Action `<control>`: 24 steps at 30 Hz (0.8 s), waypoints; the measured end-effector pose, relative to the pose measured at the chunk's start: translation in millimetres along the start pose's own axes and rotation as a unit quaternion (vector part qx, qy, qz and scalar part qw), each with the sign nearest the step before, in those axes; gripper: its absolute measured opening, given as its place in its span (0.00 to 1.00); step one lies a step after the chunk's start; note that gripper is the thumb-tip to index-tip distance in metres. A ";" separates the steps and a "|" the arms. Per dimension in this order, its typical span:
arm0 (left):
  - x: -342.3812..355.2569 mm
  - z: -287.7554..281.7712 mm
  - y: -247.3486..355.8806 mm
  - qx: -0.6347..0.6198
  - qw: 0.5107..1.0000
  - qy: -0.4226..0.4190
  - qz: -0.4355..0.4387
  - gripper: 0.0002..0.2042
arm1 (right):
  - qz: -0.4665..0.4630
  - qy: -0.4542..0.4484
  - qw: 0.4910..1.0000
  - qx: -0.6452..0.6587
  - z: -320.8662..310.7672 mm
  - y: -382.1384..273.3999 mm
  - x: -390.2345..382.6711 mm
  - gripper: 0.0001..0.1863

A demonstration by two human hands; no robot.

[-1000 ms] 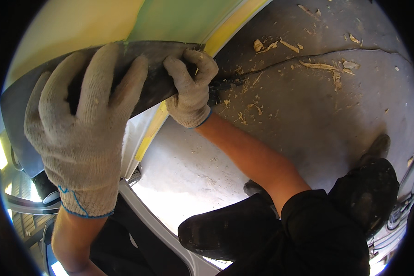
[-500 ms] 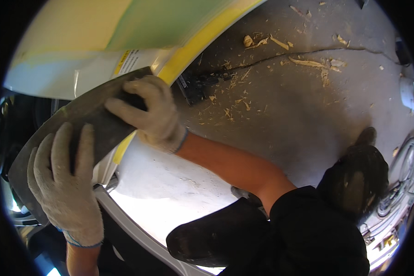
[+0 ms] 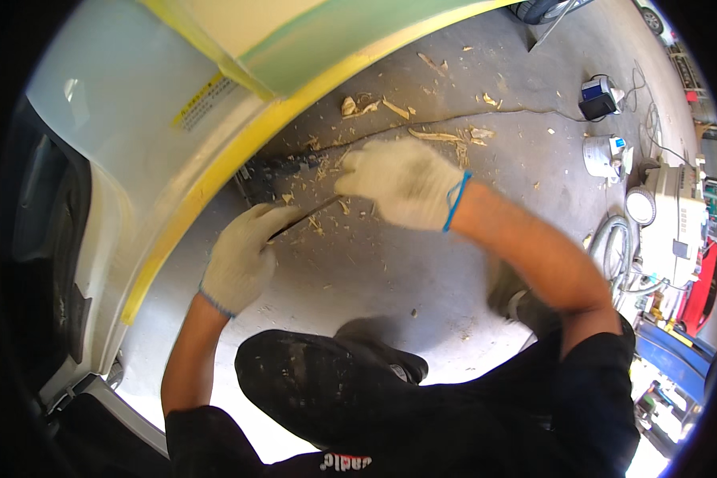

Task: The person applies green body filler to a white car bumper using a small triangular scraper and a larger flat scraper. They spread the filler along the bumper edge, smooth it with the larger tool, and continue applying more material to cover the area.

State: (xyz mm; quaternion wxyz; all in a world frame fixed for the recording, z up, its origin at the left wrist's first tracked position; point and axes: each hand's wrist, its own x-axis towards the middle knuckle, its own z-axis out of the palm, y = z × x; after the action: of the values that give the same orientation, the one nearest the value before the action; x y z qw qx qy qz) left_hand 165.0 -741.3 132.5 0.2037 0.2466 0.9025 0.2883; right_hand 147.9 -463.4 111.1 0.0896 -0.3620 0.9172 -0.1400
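Observation:
The dark curved panel [image 3: 311,216] now appears edge-on as a thin dark strip between my gloved hands. My left hand [image 3: 240,253] grips its near-left end with curled fingers. My right hand [image 3: 402,185], blurred by motion, is closed at the other end. Both are held over the floor [image 3: 390,287], beside a vehicle's white body [image 3: 111,127], which has yellow masking tape [image 3: 179,210] along its edge and a green-and-cream patch [image 3: 311,40] at the top.
Wood scraps [image 3: 435,136] and a cable [image 3: 518,111] lie on the floor. A blue-and-black box [image 3: 596,102], a white bucket [image 3: 599,158], a white wheeled machine [image 3: 663,223] and coiled hoses [image 3: 613,245] stand to the right. An open vehicle door [image 3: 115,426] is at lower left.
My hands have moved away from the vehicle body, rightward over the floor, carrying the panel, which turned from face-up to edge-on. The view has shifted, showing more of the right side.

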 end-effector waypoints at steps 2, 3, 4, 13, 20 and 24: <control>17.4 28.9 -16.1 -0.090 0.995 -0.033 0.001 0.27 | 0.012 -0.128 0.991 -0.028 -15.2 8.9 2.7 0.16; 26.6 42.9 -20.9 -0.108 0.993 -0.055 0.012 0.27 | 0.012 -0.145 0.989 -0.023 -10.8 17.1 1.6 0.14; 31.1 58.2 -23.8 -0.107 0.993 -0.055 0.017 0.26 | -0.003 -0.150 0.988 -0.035 -7.6 22.8 1.3 0.14; 15.7 139.8 -13.0 -0.068 0.986 -0.121 -0.086 0.16 | -0.149 -0.276 0.941 -0.129 13.5 21.4 31.7 0.07; 7.7 125.3 49.2 -0.026 0.979 -0.169 -0.114 0.15 | -0.264 -0.195 0.943 -0.061 -4.8 15.5 3.3 0.10; 43.9 128.2 82.1 0.016 0.983 -0.181 -0.032 0.14 | -0.262 -0.026 0.965 0.007 -9.0 45.2 -60.7 0.06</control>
State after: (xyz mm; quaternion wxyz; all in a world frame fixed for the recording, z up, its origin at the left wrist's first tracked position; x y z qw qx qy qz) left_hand 222.3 -604.3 77.3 0.3687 0.2685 0.8629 0.2176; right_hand 160.4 -388.2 108.9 0.0765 -0.5928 0.7865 -0.1554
